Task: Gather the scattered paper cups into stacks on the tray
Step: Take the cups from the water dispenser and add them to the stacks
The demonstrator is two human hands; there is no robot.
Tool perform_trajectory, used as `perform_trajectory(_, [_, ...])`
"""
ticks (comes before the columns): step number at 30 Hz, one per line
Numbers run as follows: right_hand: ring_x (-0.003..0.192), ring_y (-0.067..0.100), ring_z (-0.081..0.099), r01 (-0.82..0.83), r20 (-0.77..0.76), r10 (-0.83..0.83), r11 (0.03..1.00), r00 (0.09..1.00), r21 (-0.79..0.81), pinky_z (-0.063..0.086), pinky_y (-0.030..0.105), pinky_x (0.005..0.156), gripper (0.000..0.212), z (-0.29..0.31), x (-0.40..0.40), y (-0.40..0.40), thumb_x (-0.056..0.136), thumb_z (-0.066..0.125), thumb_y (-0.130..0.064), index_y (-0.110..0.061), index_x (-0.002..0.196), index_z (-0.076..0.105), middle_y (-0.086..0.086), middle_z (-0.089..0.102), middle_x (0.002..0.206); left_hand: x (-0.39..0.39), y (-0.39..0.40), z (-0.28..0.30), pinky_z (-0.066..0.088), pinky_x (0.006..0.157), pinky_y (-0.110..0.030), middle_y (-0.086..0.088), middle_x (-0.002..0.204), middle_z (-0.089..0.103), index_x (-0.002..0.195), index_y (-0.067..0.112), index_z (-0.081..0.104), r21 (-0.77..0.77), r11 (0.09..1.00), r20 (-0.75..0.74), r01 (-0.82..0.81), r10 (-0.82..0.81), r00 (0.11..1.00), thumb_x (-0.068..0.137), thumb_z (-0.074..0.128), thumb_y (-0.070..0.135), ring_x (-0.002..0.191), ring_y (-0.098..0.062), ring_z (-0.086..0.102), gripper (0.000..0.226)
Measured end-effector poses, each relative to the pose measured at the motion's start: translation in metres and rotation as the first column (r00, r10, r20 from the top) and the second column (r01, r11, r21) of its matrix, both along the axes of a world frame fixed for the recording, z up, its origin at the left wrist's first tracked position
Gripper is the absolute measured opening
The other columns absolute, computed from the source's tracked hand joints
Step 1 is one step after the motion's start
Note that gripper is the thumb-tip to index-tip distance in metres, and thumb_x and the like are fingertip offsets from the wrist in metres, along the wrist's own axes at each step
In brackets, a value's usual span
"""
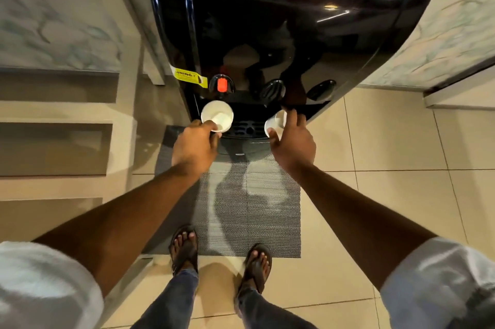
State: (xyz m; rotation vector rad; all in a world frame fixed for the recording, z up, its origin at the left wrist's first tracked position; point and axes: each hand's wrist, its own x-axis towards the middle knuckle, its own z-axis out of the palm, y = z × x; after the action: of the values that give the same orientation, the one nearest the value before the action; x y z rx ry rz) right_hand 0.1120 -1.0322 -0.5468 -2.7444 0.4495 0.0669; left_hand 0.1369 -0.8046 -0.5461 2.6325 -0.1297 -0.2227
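Note:
I stand in front of a black water dispenser (267, 20). My left hand (194, 146) pinches the near rim of an upright white paper cup (217, 114) at the left side of the dispenser's drip tray (247, 129), below the red tap (221, 84). My right hand (293, 141) grips a second white paper cup (274, 122), tilted toward the left, at the right side of the drip tray. Thumb and fingers curl around this cup and hide part of it. Both cups look empty.
Two dark taps (273, 88) sit to the right of the red one. A yellow warning label (188, 77) is on the dispenser's left edge. A grey mat (241, 210) lies on the tiled floor under my sandalled feet (184, 251). Beige shelves (56, 114) stand at the left.

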Motion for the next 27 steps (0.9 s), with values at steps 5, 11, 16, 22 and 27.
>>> perform_trajectory(5, [0.107,0.042,0.060,0.039,0.086,-0.042,0.998,0.995,0.040,0.051,0.043,0.075,0.056,0.002,-0.002,-0.001,0.093,0.064,-0.040,-0.013,0.136,0.041,0.012,0.056,0.132,-0.010,0.001,0.007,0.057,0.076,-0.045,-0.014,0.123,0.064,0.117,0.013,0.069,-0.035,0.999,-0.014,0.016,-0.016,1.000,0.095,0.064,0.026,0.100,-0.038,0.066,0.026])
perform_trajectory(11, [0.104,0.038,0.066,0.073,0.115,-0.102,0.969,0.988,0.235,0.056,0.043,0.081,0.082,0.033,-0.027,0.008,0.078,0.073,-0.054,-0.016,0.139,0.035,0.011,0.066,0.124,-0.030,0.000,0.036,0.054,0.075,-0.039,-0.013,0.115,0.066,0.108,0.008,0.066,-0.161,0.987,-0.049,-0.015,0.007,0.999,0.089,0.071,0.041,0.097,-0.033,0.065,0.038])
perform_trajectory(16, [0.103,0.021,0.067,0.157,0.102,-0.217,0.896,0.971,0.415,0.056,0.030,0.080,0.094,0.085,-0.056,0.021,0.067,0.083,-0.060,-0.023,0.137,0.033,-0.001,0.065,0.117,-0.053,-0.001,0.091,0.055,0.083,-0.037,-0.009,0.110,0.065,0.108,0.009,0.067,-0.298,0.947,-0.126,-0.120,0.085,0.988,0.085,0.075,0.042,0.098,-0.025,0.064,0.040])
perform_trajectory(22, [0.097,0.016,0.063,0.044,0.181,-0.135,0.899,0.974,0.436,0.055,0.027,0.075,0.071,0.160,-0.077,0.035,0.071,0.089,-0.050,-0.020,0.125,0.054,-0.005,0.058,0.114,-0.081,0.000,0.164,0.050,0.072,-0.028,0.004,0.107,0.062,0.110,0.025,0.049,-0.410,0.889,-0.222,-0.205,0.120,0.968,0.079,0.081,0.036,0.096,-0.019,0.063,0.045])
perform_trajectory(27, [0.113,0.021,0.060,-0.119,0.284,-0.014,0.888,0.959,0.444,0.053,0.036,0.093,0.067,0.243,-0.076,0.032,0.078,0.088,-0.036,-0.013,0.135,0.060,0.005,0.062,0.126,-0.077,0.008,0.234,0.055,0.092,-0.035,0.004,0.122,0.066,0.146,0.024,0.036,-0.426,0.889,-0.189,-0.168,0.095,0.977,0.074,0.086,0.033,0.113,-0.018,0.063,0.088])
